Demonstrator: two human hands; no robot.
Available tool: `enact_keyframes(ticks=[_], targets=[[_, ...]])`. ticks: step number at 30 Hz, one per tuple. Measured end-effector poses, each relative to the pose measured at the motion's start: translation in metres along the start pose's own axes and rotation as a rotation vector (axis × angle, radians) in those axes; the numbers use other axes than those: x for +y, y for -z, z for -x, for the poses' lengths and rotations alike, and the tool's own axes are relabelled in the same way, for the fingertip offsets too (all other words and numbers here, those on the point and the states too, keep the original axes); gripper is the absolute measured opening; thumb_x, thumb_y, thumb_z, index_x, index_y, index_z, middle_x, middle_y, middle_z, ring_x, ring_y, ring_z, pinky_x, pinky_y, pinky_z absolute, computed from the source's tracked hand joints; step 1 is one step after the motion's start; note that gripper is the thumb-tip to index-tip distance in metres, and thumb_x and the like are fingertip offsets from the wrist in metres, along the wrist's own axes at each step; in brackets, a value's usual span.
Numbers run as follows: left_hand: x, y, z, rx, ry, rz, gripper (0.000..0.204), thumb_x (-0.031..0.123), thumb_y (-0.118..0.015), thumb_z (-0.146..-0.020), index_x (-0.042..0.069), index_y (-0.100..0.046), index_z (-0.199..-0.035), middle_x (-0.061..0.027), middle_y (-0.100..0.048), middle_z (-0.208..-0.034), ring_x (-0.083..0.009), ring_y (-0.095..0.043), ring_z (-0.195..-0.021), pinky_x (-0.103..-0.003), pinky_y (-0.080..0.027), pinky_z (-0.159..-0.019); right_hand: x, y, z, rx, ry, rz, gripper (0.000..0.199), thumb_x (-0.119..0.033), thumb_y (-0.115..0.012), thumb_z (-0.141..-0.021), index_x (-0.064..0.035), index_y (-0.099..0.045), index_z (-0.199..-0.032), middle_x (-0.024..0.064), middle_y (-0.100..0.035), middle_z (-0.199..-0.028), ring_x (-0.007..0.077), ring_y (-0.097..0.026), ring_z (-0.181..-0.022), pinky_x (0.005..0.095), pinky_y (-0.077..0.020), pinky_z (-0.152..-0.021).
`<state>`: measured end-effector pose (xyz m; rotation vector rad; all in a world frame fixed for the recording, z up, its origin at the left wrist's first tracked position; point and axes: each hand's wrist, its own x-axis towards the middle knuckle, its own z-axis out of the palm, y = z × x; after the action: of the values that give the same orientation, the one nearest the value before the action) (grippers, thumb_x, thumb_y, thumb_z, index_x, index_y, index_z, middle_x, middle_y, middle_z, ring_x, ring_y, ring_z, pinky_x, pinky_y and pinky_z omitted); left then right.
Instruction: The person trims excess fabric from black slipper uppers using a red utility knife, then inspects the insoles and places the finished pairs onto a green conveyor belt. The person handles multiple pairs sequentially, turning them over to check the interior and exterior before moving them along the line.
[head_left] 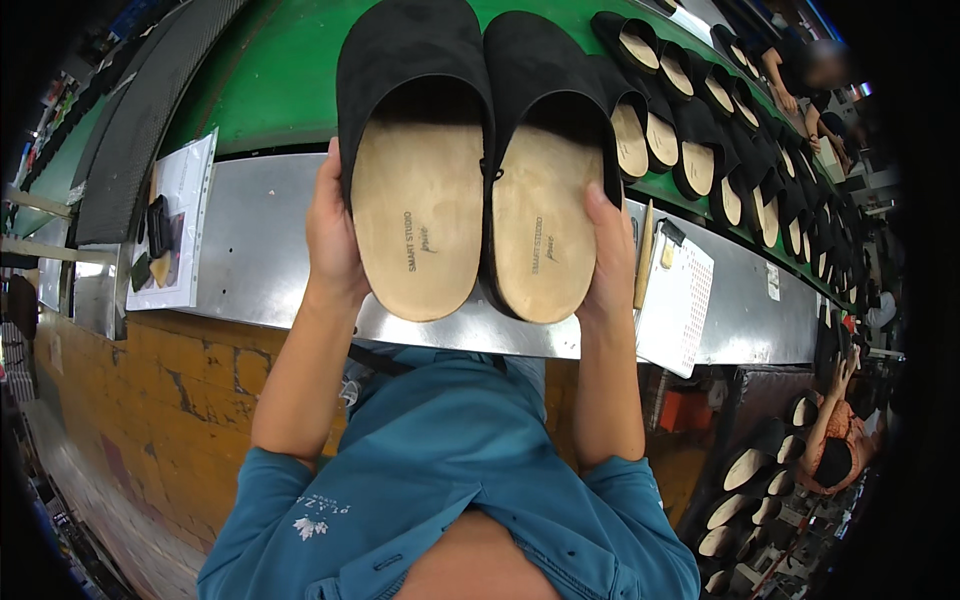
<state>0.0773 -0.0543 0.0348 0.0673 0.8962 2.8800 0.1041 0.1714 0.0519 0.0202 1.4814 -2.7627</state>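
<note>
A pair of black clogs with tan insoles is held up side by side over the metal work surface, toes pointing away from me. My left hand (335, 235) grips the outer side of the left clog (420, 190), its fingers hidden beneath. Around the outer side of the right clog (545, 200) is my right hand (607, 255), with the thumb pressed over the rim onto the insole. The clogs touch along their inner sides, and a small black loop (490, 170) shows between them. Dark printing marks both insoles near the heels.
Beyond the metal ledge (255, 240) runs a green belt (270, 90), with several more black clogs (697, 165) at right. Papers in a sleeve (190, 225) lie left; a white sheet (685, 300) lies right. Co-workers (840, 445) are at the far right, near racked clogs (745, 468).
</note>
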Motion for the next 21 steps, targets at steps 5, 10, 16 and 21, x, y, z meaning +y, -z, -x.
enact_keyframes(ticks=[5, 10, 16, 21], targets=[[-0.008, 0.031, -0.003, -0.202, 0.083, 0.107, 0.049, 0.039, -0.036, -0.102, 0.001, -0.054, -0.127, -0.0141, -0.064, -0.119, -0.0264, -0.064, -0.106, -0.038, -0.053, -0.091, -0.006, -0.004, 0.008, -0.006, -0.047, -0.147, 0.062, -0.045, -0.043, -0.102, -0.0006, -0.037, -0.144, 0.0127, -0.050, -0.137, 0.0199, -0.049, -0.125, 0.0335, -0.0422, -0.103], [-0.037, 0.039, -0.001, 0.111, 0.072, -0.044, 0.052, 0.040, -0.038, -0.100, 0.001, -0.050, -0.134, -0.0144, -0.060, -0.128, -0.0276, -0.062, -0.112, -0.040, -0.053, -0.094, 0.008, -0.002, -0.003, 0.011, -0.035, 0.075, 0.050, -0.038, -0.038, -0.105, 0.0000, -0.045, -0.137, 0.0081, -0.054, -0.132, 0.0134, -0.051, -0.119, 0.0262, -0.0381, -0.103], [-0.039, 0.036, 0.008, 0.171, 0.191, 0.022, 0.059, 0.048, -0.039, -0.099, 0.005, -0.047, -0.138, -0.0120, -0.056, -0.134, -0.0262, -0.059, -0.117, -0.038, -0.052, -0.096, 0.019, 0.004, -0.002, 0.099, -0.006, 0.147, 0.048, -0.036, -0.036, -0.105, -0.0007, -0.045, -0.137, 0.0084, -0.053, -0.134, 0.0134, -0.051, -0.119, 0.0283, -0.0367, -0.105], [-0.050, 0.061, 0.015, -0.142, 0.188, 0.324, 0.052, 0.037, -0.041, -0.102, 0.001, -0.043, -0.140, -0.0154, -0.055, -0.134, -0.0283, -0.059, -0.116, -0.039, -0.051, -0.098, 0.047, 0.043, 0.009, -0.150, -0.269, -0.588, 0.050, -0.040, -0.038, -0.101, -0.0026, -0.052, -0.131, 0.0120, -0.060, -0.128, 0.0242, -0.060, -0.114, 0.0382, -0.0480, -0.099]])
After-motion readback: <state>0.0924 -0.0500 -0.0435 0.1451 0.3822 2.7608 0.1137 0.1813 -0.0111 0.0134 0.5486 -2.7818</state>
